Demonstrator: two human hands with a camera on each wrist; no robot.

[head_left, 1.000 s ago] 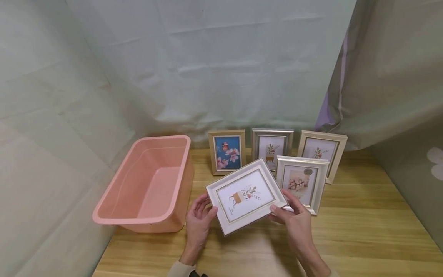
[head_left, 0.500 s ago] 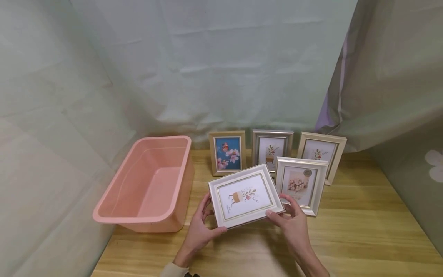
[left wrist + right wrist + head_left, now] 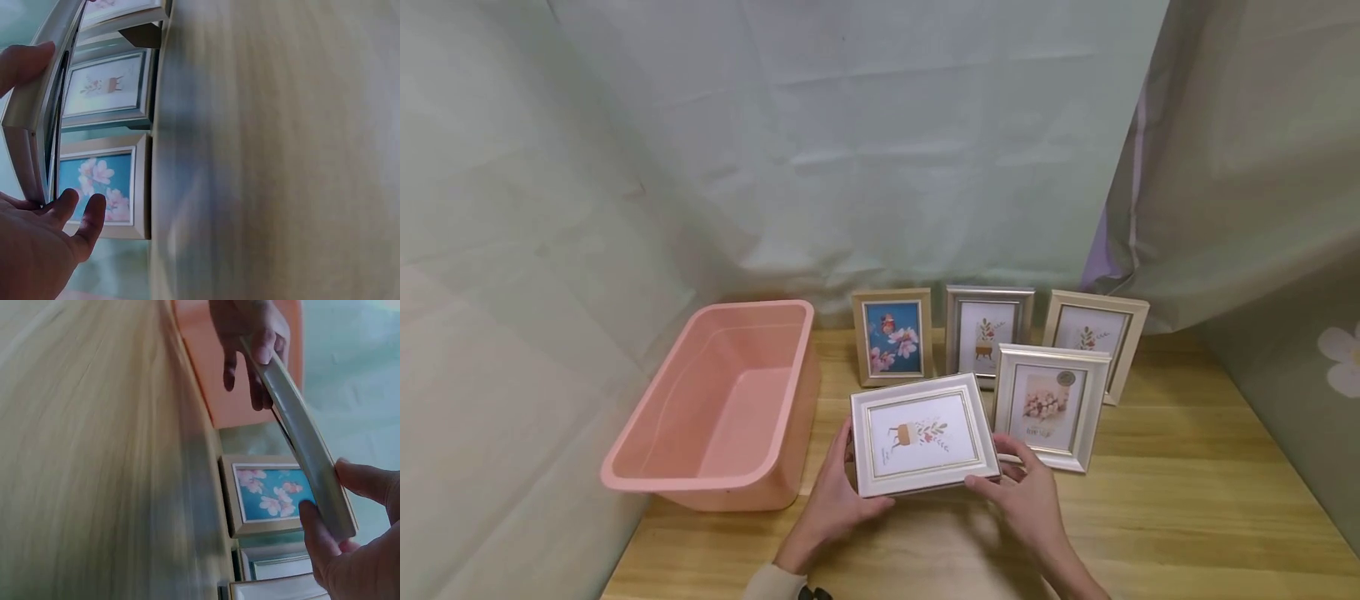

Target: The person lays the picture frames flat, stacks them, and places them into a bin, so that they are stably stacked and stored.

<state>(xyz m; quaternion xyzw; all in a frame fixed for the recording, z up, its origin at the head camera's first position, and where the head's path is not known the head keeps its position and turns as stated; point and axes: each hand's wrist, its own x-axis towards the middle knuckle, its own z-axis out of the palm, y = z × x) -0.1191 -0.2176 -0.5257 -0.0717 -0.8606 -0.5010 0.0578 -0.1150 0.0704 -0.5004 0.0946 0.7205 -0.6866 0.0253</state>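
Between both hands a white picture frame [image 3: 922, 435] is held above the table, lying sideways and tilted, with a potted-plant print facing up. My left hand [image 3: 837, 498] grips its left end, the thumb at the near edge and some fingers beneath. My right hand [image 3: 1024, 498] pinches the right end between thumb and fingers. In the left wrist view the frame [image 3: 31, 119] appears edge-on, with the left hand [image 3: 44, 250] around its end. The right wrist view shows the frame's long edge [image 3: 303, 437] between the left hand [image 3: 253, 337] and right hand [image 3: 362, 550].
Standing behind are a bird-and-blossom frame [image 3: 892, 337], a silver frame [image 3: 953, 333] and a cream frame [image 3: 1123, 362]. A white frame with a flower photo [image 3: 1051, 404] stands closer, right of the held one. A pink tub [image 3: 801, 400] sits left on the wooden table [image 3: 1180, 500].
The held frame has come down slightly and turned closer to level, its right end swinging left. The left thumb has slid along to the near edge. The standing frames and tub stay put.
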